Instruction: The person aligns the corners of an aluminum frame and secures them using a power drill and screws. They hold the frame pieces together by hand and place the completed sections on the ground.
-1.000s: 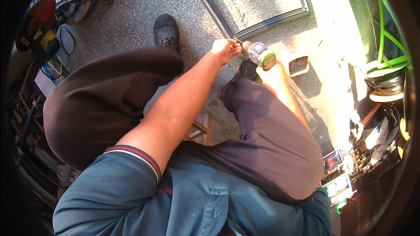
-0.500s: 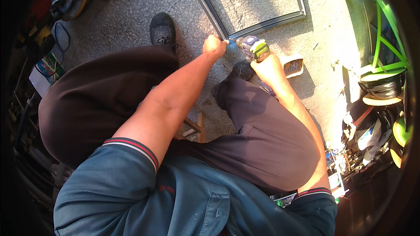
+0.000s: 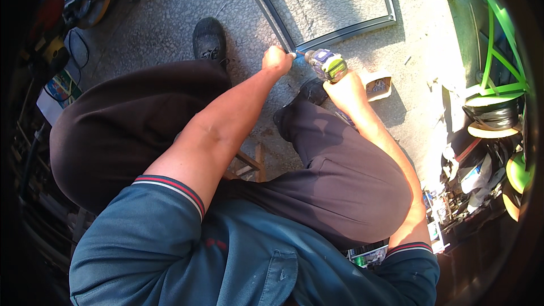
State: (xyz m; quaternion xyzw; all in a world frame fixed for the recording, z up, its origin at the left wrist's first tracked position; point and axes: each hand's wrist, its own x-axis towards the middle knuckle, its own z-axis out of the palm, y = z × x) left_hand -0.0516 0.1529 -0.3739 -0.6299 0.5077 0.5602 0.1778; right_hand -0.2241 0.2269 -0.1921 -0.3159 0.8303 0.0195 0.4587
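Note:
A dark metal frame [image 3: 345, 33] lies on the floor ahead of me, its near corner between my hands. My left hand [image 3: 276, 61] is closed around the frame's side bar just at that corner, thumb toward the joint. In my right hand [image 3: 347, 89] is a cordless drill [image 3: 327, 64] with a blue-violet and lime-green body, its fingers wrapped round the handle. The drill points left, and its tip reaches the corner beside my left thumb. Whether a screw sits at the tip is too small to tell.
Right of my shoe [image 3: 311, 92] stands a small open box [image 3: 378, 86] with small dark pieces inside. Green reel stands with a coil of black strip [image 3: 494, 118] line the right side. A machine [image 3: 93, 0] stands at the far left. A wooden stool leg [image 3: 259, 161] shows below me.
The drill and my right hand have shifted very slightly. My left hand stays at the frame's corner.

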